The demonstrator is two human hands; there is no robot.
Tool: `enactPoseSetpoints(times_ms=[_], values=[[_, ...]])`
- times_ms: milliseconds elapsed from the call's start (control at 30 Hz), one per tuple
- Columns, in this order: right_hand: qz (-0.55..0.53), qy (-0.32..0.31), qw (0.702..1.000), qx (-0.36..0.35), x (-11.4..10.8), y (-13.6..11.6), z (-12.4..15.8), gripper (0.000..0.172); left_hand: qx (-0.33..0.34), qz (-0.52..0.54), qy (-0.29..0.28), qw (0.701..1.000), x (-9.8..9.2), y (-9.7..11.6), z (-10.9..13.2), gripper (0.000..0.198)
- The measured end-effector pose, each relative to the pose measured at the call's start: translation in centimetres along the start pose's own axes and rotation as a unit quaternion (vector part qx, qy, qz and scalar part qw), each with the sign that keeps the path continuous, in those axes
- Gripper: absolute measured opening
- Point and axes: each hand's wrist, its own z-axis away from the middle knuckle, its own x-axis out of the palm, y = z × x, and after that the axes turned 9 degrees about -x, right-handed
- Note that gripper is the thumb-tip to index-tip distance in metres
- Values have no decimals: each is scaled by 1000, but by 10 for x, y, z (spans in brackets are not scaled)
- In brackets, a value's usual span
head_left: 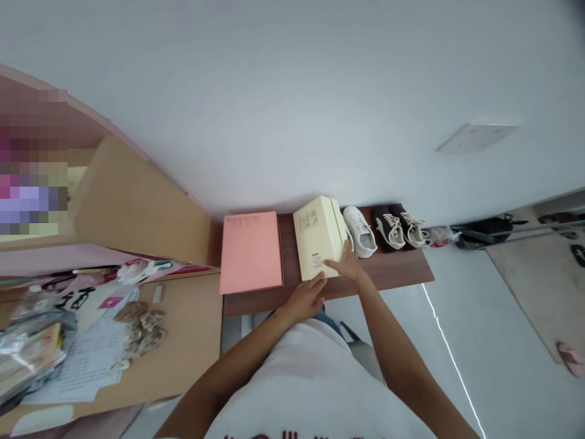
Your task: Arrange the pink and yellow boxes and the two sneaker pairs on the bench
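A cream shoebox (315,235) with printed labels rests tilted on a brown wooden shelf (402,271) against the wall. My right hand (347,263) grips its near right side, the thumb on its printed face and the fingers along the side. At the box's near lower edge, my left hand (308,297) holds on with its fingertips. Left of this box lies a shut pink shoebox (251,250). Close to my right hand stand white sneakers (361,231), one partly hidden by the cream box. Black sneakers (389,228) with pale laces stand further right.
To the left, a desk (192,323) carries papers (89,360), plastic bags and scrunchies (141,329). An open cabinet door (146,213) juts out above it. A wall plate (478,136) sits at the right. A pink slipper (570,358) lies on the floor.
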Motion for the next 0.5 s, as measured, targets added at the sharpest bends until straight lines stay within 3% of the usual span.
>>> enactPoseSetpoints(times_ms=[67,133,233,300,400,500], values=[[-1,-2,1000,7,13,-2,0,128,-45,12,61,997,-10,-9,5,52],[-70,-29,997,-22,29,1,2,114,-83,14,113,990,-20,-17,11,48],[-184,-56,980,-51,46,12,7,88,-109,7,135,985,-31,-26,18,47],[-206,-42,976,-58,49,21,10,74,-117,0,135,984,-34,-30,21,47],[-138,62,986,-69,33,31,9,60,-124,-5,155,980,-30,-30,23,46],[-11,178,980,-83,-3,42,-3,52,-119,16,185,975,-9,-16,10,46]])
